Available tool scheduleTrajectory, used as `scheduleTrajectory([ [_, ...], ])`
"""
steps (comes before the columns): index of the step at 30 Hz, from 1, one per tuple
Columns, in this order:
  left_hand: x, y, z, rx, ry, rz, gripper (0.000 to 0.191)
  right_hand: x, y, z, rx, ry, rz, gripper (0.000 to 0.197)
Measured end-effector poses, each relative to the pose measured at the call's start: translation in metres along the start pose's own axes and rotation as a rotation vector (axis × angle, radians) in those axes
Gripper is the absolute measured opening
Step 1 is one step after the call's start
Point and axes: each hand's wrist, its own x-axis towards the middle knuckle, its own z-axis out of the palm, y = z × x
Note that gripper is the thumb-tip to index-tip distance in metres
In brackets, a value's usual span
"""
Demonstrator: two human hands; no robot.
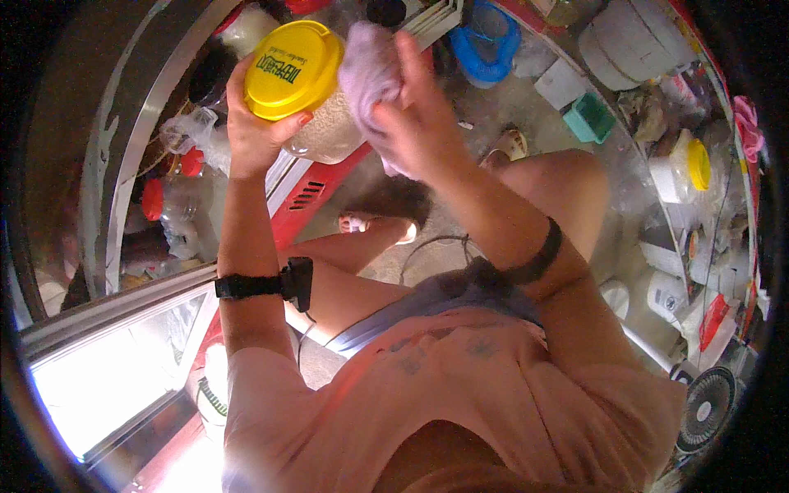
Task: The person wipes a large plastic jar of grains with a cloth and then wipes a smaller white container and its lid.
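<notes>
At the upper left, my left hand grips a clear plastic jar by its yellow screw lid. The lid bears writing, and pale, grainy contents show through the jar's wall. My right hand holds a bunched, light purple cloth beside the jar, right of the lid. Whether the cloth touches the jar cannot be told. The jar is tilted, with its lid towards the camera. Part of the jar is hidden behind the lid and the cloth.
Red-lidded plastic jars and a plastic bag lie at left, above a lit glass case. A blue plastic item, a green basket, a yellow-lidded jar and a fan are at right. A cable crosses the floor.
</notes>
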Motion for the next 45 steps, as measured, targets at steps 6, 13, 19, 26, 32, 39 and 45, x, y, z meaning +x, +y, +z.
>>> scheduleTrajectory([
  [6,0.001,0.003,-0.008,0.049,-0.028,-0.031,0.109,0.007,0.016,0.019,-0.342,0.053,-0.067,0.045],
  [13,0.000,0.008,-0.009,0.141,-0.034,-0.063,0.111,0.063,0.031,0.031,-0.146,0.201,0.223,0.042],
  [19,0.020,0.063,-0.015,1.081,-0.280,0.068,0.095,0.036,0.031,0.044,0.023,0.346,0.192,0.043],
  [26,0.041,0.072,0.023,1.179,-0.130,-0.375,0.089,-0.019,-0.006,0.063,0.005,0.207,0.097,0.067],
  [32,0.036,0.064,0.023,1.324,-0.187,-0.323,0.075,-0.038,0.019,0.048,0.464,0.158,0.431,0.042],
  [39,0.035,0.062,0.024,1.320,-0.196,-0.279,0.066,-0.039,0.028,0.049,0.420,0.106,0.297,0.038],
  [45,0.030,0.062,0.013,1.246,-0.212,-0.209,0.061,0.006,0.029,0.072,-0.103,0.157,0.002,0.048],
])
